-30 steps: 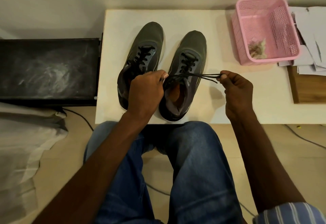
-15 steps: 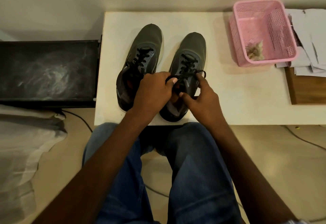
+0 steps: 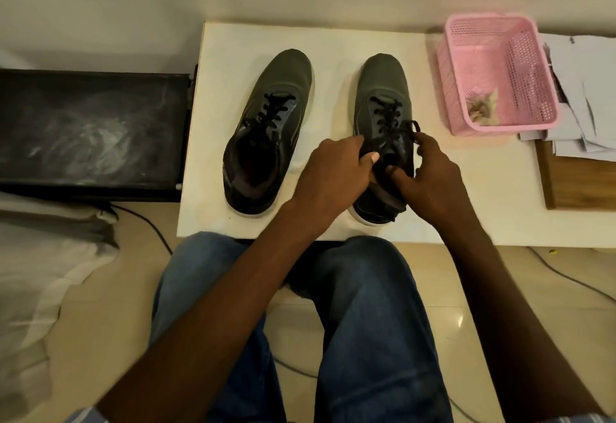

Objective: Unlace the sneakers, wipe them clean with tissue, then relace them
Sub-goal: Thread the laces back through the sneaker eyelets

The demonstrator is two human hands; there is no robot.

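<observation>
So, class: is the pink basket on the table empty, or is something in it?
Not empty. The pink basket stands upright on the table, and a crumpled wad of used tissue lies on its floor.

Two dark sneakers stood side by side on a white table [image 3: 473,186], left sneaker [image 3: 266,129] untouched, left hand [image 3: 333,172] and right hand [image 3: 433,182] pinched the black lace [image 3: 396,129] over the right sneaker [image 3: 383,89], pink basket [image 3: 496,72] held crumpled tissue [image 3: 483,110] nearby.

Your two dark grey sneakers [image 3: 273,129] stand side by side on the worktop, heels at its near edge, toes pointing away. Black laces [image 3: 388,119] criss-cross both; the right one's ends lie loose at the tongue.
</observation>
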